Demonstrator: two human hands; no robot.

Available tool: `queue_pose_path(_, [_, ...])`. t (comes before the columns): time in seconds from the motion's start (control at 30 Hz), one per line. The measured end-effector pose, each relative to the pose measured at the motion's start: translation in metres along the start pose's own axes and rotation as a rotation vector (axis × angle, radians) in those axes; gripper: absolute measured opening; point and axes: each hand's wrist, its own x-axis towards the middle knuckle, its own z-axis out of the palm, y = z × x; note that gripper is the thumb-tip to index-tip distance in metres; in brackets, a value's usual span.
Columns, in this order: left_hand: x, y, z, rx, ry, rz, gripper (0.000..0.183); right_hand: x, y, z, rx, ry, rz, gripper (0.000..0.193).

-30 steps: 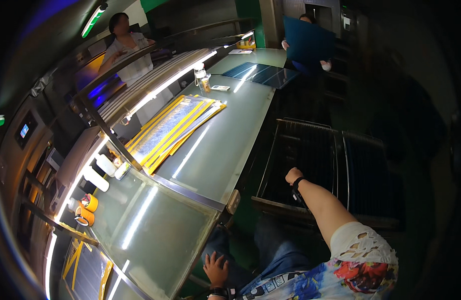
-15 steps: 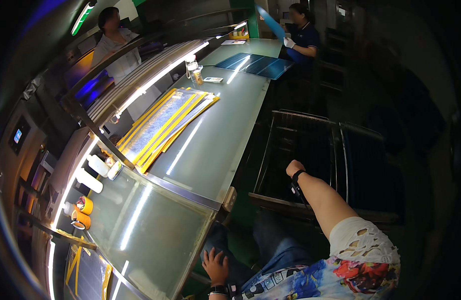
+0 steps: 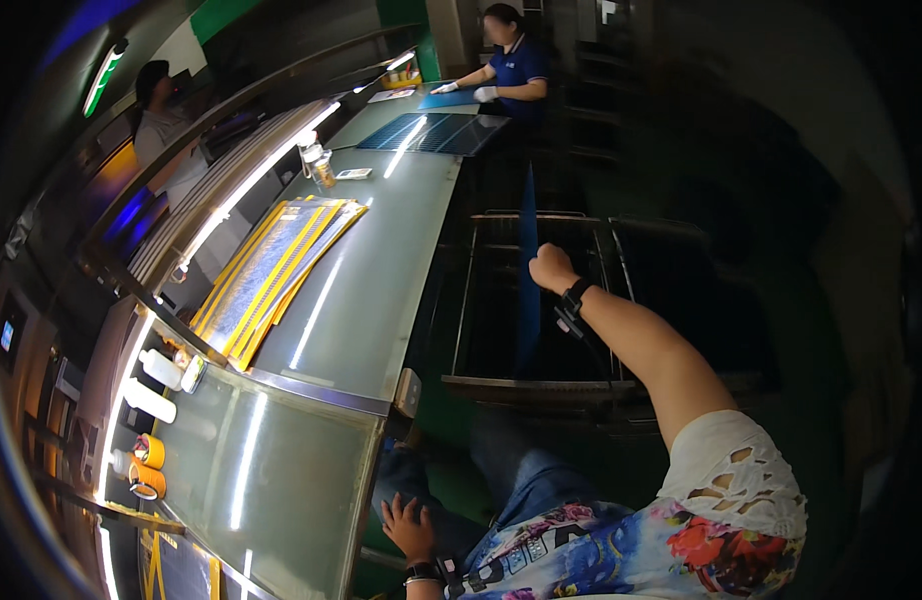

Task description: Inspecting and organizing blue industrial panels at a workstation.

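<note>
My right hand (image 3: 553,268) is closed on the edge of a thin blue panel (image 3: 529,320). The panel stands upright and almost edge-on to me, over a dark metal-framed rack (image 3: 526,384). Its lower part is down inside the frame, where it is too dark to make out the bottom edge. My left hand (image 3: 408,527) lies on my thigh beside the table edge, fingers spread, holding nothing.
A glass-topped table (image 3: 371,270) runs along my left, bearing a stack of yellow-edged sheets (image 3: 276,270), a bottle (image 3: 311,155) and dark panels (image 3: 431,133). Tape rolls (image 3: 147,481) sit nearer. At the far end, a gloved co-worker (image 3: 521,75) handles a blue sheet.
My right hand has come up, and a blue panel now shows in it above the rack. The co-worker's raised blue sheet is now low at the table. My view has shifted right.
</note>
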Motion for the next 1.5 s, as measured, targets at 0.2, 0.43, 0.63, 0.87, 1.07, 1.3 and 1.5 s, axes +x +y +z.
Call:
queue_pose_path(0.2, [-0.008, -0.016, 0.006, -0.014, -0.024, 0.026, 0.034, -0.036, 0.006, -0.069, 0.506, 0.258, -0.29, 0.03])
queue_pose_path(0.43, [0.016, 0.038, -0.081, -0.54, -0.459, -0.066, 0.049, -0.127, -0.049, -0.092, 1.305, -0.362, -0.151, 0.026])
queue_pose_path(0.63, [0.015, 0.102, -0.155, -0.888, -0.331, -0.035, 0.045, -0.174, -0.08, -0.006, 1.415, -0.712, -0.094, 0.024])
queue_pose_path(0.87, [-0.018, 0.08, -0.156, -1.02, -0.279, -0.234, 0.044, -0.22, -0.126, 0.039, 1.521, -0.958, -0.039, 0.029])
queue_pose_path(1.07, [-0.045, 0.062, -0.165, -1.114, -0.099, -0.351, 0.039, -0.254, -0.14, 0.055, 1.471, -1.077, 0.064, 0.027])
queue_pose_path(1.3, [-0.061, 0.055, -0.161, -1.081, 0.157, -0.425, 0.057, -0.282, -0.145, 0.063, 1.349, -1.298, 0.099, 0.017])
queue_pose_path(1.5, [-0.083, 0.043, -0.179, -1.307, 0.32, -0.552, 0.033, -0.315, -0.135, 0.104, 1.117, -1.594, 0.19, 0.028])
